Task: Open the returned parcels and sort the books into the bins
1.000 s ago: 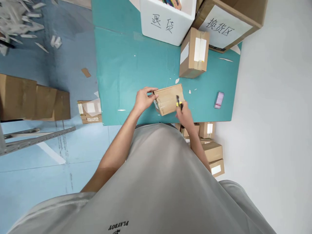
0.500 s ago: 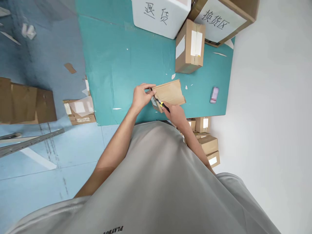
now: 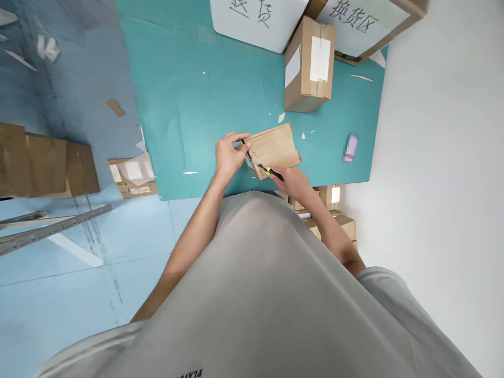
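A small brown cardboard box lies tilted on the green table, close to its front edge. Clear tape shows at the box's near left end. My left hand grips the far left corner of the box, thumb on top and fingers along the edge. In my right hand is a black and yellow utility knife, closed in the fingers. The knife's tip points left, over the taped near end of the box; whether the blade touches the cardboard I cannot tell.
A taller taped carton stands behind the box, before a white bin and a labelled carton. A blurred pinkish object lies at the right. Paper scraps dot the table. Boxes are stacked below its edge; cartons sit at left.
My right hand and the knife have moved right, away from my left hand and along the taped end. My left hand stays on the box corner. The view has shifted slightly.
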Available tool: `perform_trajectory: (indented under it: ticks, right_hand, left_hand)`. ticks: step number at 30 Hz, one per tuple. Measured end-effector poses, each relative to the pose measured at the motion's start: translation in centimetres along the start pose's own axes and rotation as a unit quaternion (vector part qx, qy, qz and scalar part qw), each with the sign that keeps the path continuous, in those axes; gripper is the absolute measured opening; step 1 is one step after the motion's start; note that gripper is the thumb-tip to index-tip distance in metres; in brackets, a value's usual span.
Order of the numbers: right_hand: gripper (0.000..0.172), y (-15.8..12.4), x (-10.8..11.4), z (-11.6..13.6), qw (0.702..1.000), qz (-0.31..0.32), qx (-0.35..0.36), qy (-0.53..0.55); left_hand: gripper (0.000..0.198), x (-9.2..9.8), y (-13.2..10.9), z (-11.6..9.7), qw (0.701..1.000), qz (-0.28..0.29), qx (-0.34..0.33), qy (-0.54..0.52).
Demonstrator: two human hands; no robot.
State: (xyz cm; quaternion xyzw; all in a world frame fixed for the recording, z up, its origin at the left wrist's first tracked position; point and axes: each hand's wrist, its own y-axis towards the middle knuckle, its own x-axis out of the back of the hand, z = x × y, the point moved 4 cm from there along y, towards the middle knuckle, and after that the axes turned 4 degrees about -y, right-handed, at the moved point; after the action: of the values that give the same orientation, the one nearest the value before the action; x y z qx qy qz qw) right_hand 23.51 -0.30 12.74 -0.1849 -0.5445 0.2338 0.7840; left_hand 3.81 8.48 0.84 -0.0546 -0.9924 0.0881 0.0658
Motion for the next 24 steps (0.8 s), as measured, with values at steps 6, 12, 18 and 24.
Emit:
perform_trajectory:
  ticks: [6,12,18,24]
  right_hand:
    - [0.042,-0.4,-1.6,0.0,0.991,0.003,-0.012,0.135]
    - [0.049,0.4,-2.9,-0.8,0.969,0.012,-0.014,0.248]
    - [0.049,1.2,-2.7,-1.6,0.962,0.016,0.062,0.266]
    - [0.045,0.8,-2.5,-0.8,0.985,-0.011,0.064,0.161]
  left_hand:
    - [0.039,0.3,0.2,0.1,1.000,0.001,0.002,0.015]
    - [0.037,0.3,0.1,-0.1,1.000,-0.007,0.002,0.030]
    - [0.036,0.2,0.4,0.0,0.999,-0.016,0.010,0.042]
    - [0.037,0.5,0.9,0.2,0.999,-0.012,0.011,0.049]
